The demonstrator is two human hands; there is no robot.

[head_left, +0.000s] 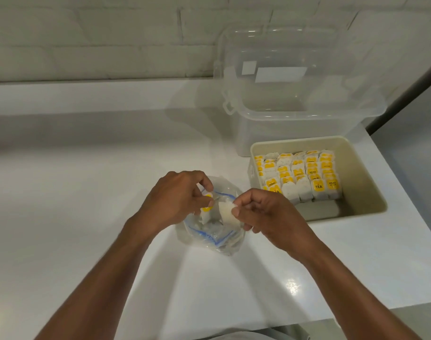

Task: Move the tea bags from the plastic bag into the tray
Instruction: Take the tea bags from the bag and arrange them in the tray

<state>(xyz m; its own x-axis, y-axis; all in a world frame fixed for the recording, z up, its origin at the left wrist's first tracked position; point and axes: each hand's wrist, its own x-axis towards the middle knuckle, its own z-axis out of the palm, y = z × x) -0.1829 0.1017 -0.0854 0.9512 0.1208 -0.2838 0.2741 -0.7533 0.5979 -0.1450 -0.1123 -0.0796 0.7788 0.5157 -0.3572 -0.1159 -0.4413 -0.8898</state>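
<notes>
White paper tea bag (228, 214) is pinched between the thumb and curled fingers of the right hand (271, 217), just above the mouth of the plastic bag (209, 241). The left hand (175, 197) pinches a second tea bag by its yellow tag (206, 207), fingers curled, directly over the same opening. Both hands sit close together, nearly touching.

The plastic bag is clear with a blue zip strip, lies crumpled on the countertop (87, 192), and contains more tea bags.

The tray (371, 173) is beige, rectangular and deep, positioned near and to the right of the bag. Rows of yellow-tagged tea bags (302, 175) stand upright in it, filling its far and left portion; its near end and right side show bare floor.

A clear storage box (307, 114) stands just behind the tray, its lid (283, 52) raised against the white brick wall (87, 40).

The countertop is white and glossy. Its right edge runs just beyond the tray; its near edge lies below the forearms. Open surface extends to the left of the bag.
</notes>
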